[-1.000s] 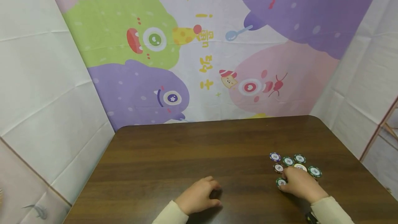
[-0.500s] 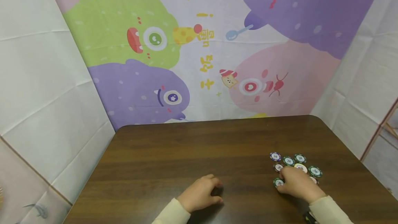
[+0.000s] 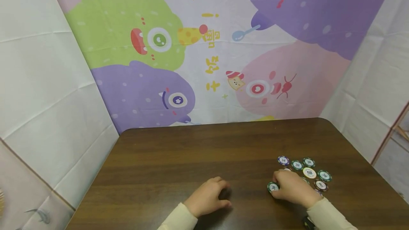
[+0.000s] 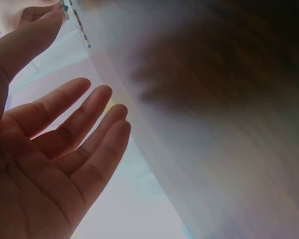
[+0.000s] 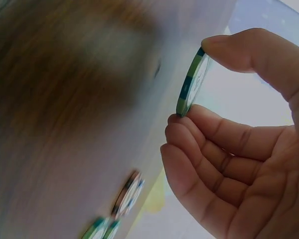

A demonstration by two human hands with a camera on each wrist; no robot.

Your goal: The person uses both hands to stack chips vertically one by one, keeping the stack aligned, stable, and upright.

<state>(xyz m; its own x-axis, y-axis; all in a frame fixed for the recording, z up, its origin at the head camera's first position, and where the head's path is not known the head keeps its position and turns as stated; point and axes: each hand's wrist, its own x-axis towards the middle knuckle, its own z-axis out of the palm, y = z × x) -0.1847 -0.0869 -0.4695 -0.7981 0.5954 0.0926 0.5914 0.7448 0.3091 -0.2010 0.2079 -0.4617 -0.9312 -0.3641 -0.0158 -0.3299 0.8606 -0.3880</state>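
Note:
My right hand (image 3: 296, 188) pinches a green-edged poker chip (image 3: 272, 187) at its left, over the wooden table. In the right wrist view the chip (image 5: 193, 83) is held by its rim between thumb and fingertips, tilted on edge. To the right of that hand lie a yellow-rimmed chip (image 3: 309, 173) marked 50, a brown chip (image 3: 321, 185) and a green chip (image 3: 325, 175). Another chip (image 3: 287, 169) is partly hidden behind the knuckles. My left hand (image 3: 208, 197) holds nothing, its fingers relaxed and apart, near the front middle of the table.
The dark wooden table (image 3: 179, 155) meets a cartoon-printed cloth (image 3: 211, 105) at its far edge. White cloth walls (image 3: 57, 81) stand on both sides. Behind the right hand's pile lie a blue chip (image 3: 283, 160) marked 10 and two green chips (image 3: 297, 165).
My right hand has moved left with the green-edged chip, away from the other chips, uncovering some of them. The left hand has hardly moved.

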